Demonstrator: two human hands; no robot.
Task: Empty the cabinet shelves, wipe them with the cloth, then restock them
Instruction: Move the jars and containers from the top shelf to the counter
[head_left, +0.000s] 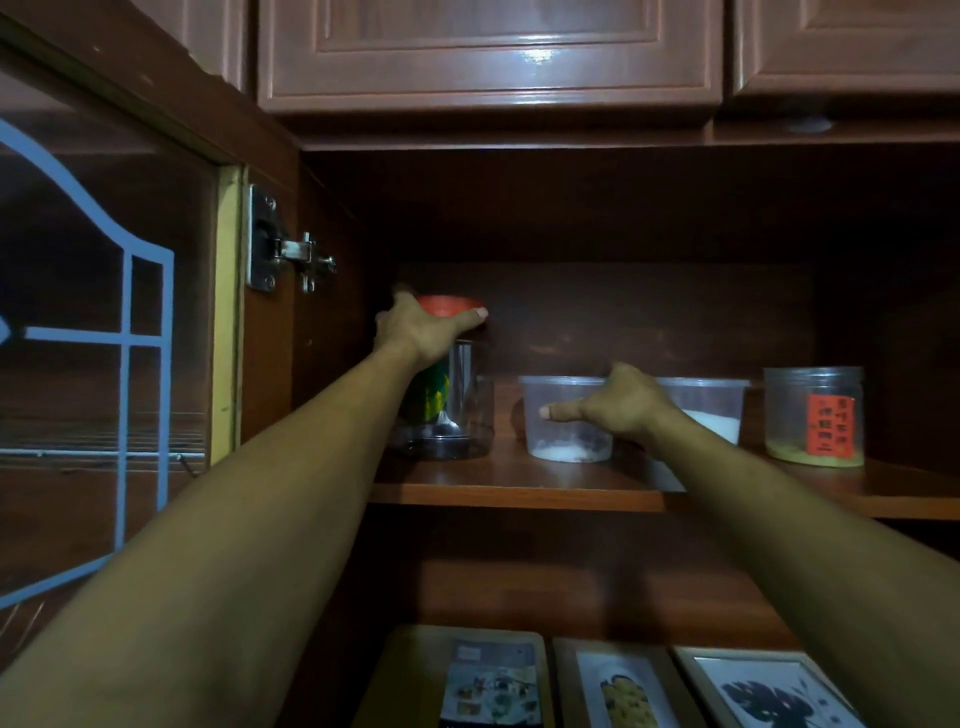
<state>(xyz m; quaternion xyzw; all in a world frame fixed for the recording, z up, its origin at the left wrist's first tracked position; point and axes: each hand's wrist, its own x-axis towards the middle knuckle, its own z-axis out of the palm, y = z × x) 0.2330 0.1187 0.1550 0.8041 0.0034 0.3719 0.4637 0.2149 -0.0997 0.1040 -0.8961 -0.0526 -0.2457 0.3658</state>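
- The left grip (421, 330) was clasped over the red lid (447, 305) of a clear jar (462, 415), with the fingers curled round the lid's far edge and the thumb on its right side.
- That jar stood upright at the left end of the cabinet shelf (519, 488), near the side wall. Something green and yellow and what looked like a metal spoon showed through its wall.
- The right grip (618, 405) sat at the rim of a clear tub (556, 441), with the thumb stretched left across the tub's front wall. The fingers were hidden behind the knuckles, so I could not tell whether it was grasping the tub or merely touching it.
- That tub held a thin layer of white powder and stood just right of the jar.
- A second tub (711, 400), also holding white powder, stood beside the first and was partly hidden by the right wrist.
- A lidless jar with a red label (813, 415) stood at the right end of the shelf, with a yellowish layer at its bottom.
- The glass door (130, 364), marked with blue lines, hung open at the left on a metal hinge (291, 249).
- Three flat printed items (493, 680) lay side by side on the level below.
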